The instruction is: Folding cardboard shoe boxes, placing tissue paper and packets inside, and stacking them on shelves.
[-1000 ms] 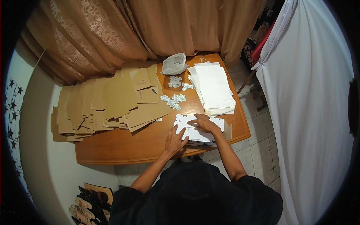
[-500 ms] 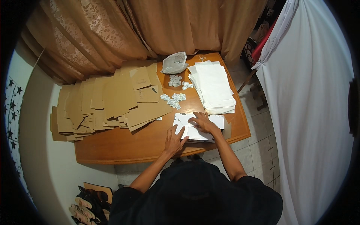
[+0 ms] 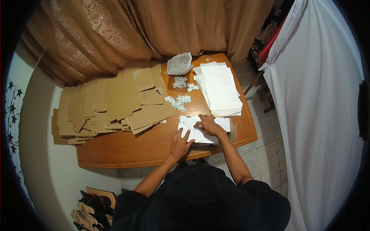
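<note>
A white paper-covered bundle (image 3: 199,136), with a folded seam across its top and a few dark marks, lies near the front edge of the wooden table (image 3: 123,151). Along its left end rests my left hand (image 3: 179,144), fingers spread and thumb toward the paper. My right hand (image 3: 209,126) lies across the upper middle of the bundle, its fingers apart and bent a little against the paper. Neither hand grips anything. What is inside or under the paper is hidden.
Many flat brown cardboard pieces (image 3: 119,101) overlap on the left. A stack of white sheets (image 3: 220,87) lies at the back right. Small white packets (image 3: 179,102) sit in piles near a translucent plastic bag (image 3: 179,64). A white cloth (image 3: 316,96) hangs at right.
Both hands stay on the white bundle in nearly the same places. My right hand has shifted only slightly; everything else on the table looks unmoved.
</note>
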`<state>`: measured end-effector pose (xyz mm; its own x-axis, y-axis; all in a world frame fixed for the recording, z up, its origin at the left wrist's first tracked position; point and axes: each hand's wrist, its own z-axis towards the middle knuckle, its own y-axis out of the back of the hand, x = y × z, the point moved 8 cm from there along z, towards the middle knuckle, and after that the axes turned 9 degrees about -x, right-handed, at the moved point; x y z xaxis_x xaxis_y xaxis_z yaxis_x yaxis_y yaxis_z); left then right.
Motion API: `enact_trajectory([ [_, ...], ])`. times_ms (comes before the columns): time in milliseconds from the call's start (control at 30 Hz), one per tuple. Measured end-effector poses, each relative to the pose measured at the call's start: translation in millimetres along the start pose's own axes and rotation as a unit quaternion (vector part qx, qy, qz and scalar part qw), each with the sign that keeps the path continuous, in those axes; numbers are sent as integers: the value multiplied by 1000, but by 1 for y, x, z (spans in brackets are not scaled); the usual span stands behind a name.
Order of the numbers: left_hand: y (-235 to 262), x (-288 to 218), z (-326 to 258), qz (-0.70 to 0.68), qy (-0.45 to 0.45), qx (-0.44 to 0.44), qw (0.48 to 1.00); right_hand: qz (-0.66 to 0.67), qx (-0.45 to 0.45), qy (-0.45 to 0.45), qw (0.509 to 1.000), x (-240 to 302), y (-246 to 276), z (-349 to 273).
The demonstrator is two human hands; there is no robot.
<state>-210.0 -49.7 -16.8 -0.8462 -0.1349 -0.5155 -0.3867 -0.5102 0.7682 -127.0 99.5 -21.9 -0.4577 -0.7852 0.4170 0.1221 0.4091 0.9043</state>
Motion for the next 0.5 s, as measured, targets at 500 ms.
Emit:
enact_trajectory([
  [500, -35, 4, 9, 98, -83, 85, 988, -64, -85, -11, 994, 22, 59, -24],
])
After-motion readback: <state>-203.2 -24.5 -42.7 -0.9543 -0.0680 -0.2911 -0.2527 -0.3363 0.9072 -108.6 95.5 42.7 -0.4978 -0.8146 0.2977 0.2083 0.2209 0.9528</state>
